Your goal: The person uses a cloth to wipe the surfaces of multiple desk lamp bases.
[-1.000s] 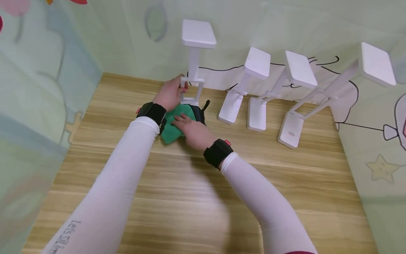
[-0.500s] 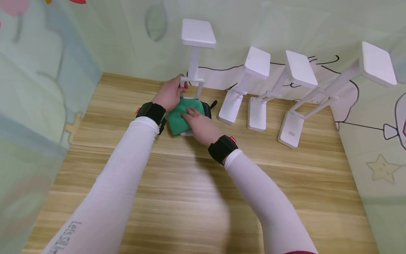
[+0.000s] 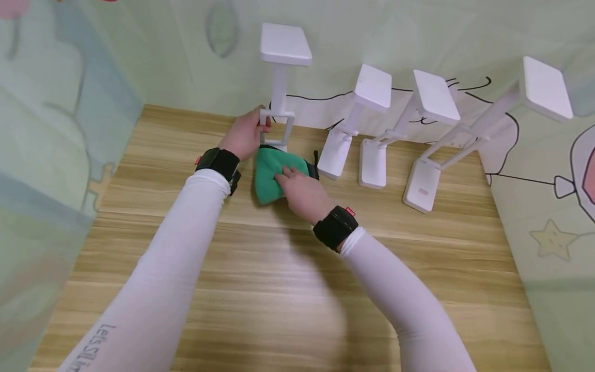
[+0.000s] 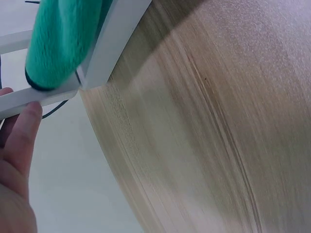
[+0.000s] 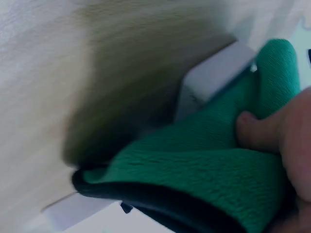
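Note:
At the table's back left stands a white folding desk lamp (image 3: 285, 43), its head raised. My left hand (image 3: 244, 135) holds the lamp by its frame-shaped lower arm; in the left wrist view my finger and thumb lie around the white bar (image 4: 17, 103). My right hand (image 3: 308, 195) holds a green fleecy cloth (image 3: 275, 173) with dark edging and a small loop over the lamp's base. Seen from the right wrist, my thumb presses into the bunched cloth (image 5: 204, 170), and part of the white base (image 5: 214, 73) shows beside it. The cloth hides most of the base.
To the right stand three more white lamps: one close by (image 3: 334, 155), one in the middle (image 3: 373, 164) and a taller one (image 3: 422, 186). A printed curtain (image 3: 186, 57) hangs right behind the wooden table (image 3: 260, 289) and along both sides.
My right hand has moved the cloth over the lamp's base, first away from me, then rightward and slightly back. My left hand keeps its hold on the lamp. The head view has shifted slightly.

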`<state>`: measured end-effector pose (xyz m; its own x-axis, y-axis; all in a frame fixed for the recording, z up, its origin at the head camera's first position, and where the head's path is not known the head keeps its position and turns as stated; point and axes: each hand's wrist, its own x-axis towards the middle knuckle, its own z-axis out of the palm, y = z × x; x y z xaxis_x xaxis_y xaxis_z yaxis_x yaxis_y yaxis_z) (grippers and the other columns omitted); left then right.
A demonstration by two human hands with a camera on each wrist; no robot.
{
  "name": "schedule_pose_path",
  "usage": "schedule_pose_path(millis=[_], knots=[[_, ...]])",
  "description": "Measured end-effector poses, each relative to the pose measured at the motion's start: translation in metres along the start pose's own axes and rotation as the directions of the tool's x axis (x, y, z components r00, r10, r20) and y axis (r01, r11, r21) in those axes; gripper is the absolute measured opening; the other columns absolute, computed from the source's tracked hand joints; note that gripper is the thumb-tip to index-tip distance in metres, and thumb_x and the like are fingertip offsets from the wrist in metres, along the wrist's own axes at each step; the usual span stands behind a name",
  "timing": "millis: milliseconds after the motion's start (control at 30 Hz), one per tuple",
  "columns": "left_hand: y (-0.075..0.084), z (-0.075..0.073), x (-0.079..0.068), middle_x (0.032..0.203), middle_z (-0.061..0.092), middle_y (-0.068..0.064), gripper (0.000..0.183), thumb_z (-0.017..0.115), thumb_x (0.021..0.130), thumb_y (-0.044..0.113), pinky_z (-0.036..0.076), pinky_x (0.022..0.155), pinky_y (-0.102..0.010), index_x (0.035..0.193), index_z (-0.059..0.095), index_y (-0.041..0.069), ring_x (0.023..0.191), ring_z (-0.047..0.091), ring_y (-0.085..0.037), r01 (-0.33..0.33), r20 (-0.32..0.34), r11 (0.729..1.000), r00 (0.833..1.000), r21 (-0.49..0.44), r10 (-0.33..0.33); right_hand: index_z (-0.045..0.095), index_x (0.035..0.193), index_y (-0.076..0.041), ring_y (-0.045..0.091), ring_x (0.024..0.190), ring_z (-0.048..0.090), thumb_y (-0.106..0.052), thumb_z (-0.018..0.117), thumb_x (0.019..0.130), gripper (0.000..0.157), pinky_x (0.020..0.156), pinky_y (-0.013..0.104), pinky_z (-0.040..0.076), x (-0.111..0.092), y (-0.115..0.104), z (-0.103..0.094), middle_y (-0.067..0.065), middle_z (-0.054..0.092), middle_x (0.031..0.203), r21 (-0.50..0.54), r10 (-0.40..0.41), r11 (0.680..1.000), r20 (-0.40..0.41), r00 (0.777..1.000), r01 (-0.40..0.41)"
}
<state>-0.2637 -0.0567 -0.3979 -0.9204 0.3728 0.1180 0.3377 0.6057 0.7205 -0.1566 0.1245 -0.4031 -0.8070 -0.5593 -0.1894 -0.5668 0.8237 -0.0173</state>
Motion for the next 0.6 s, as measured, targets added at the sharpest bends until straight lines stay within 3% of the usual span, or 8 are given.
schedule_pose_path(millis=[333,600], knots=[[0.003,-0.002,0.0,0.104,0.06,-0.013,0.007,0.042,0.105,0.001,0.048,0.092,-0.039,0.108,0.048,0.003,0.101,0.058,-0.022,0.007,0.0,1.0,1.0,0.021,-0.007,0.055,0.138,-0.006,0.035,0.125,0.048,-0.009,0.06,0.098,0.04,0.084,0.041,0.056,-0.024,-0.026,-0.009,0.02,0.052,0.141,-0.136,-0.069,0.988,0.04,0.997,0.074],[0.0,-0.003,-0.002,0.101,0.058,-0.011,0.005,0.044,0.105,0.005,0.047,0.088,-0.039,0.109,0.048,0.003,0.097,0.056,-0.023,0.015,-0.015,0.999,1.0,0.038,-0.014,0.054,0.14,-0.006,0.038,0.13,0.043,-0.015,0.061,0.098,0.043,0.096,0.04,0.05,-0.03,-0.042,-0.004,0.019,0.05,0.143,-0.179,-0.172,0.967,0.058,0.983,0.18]])
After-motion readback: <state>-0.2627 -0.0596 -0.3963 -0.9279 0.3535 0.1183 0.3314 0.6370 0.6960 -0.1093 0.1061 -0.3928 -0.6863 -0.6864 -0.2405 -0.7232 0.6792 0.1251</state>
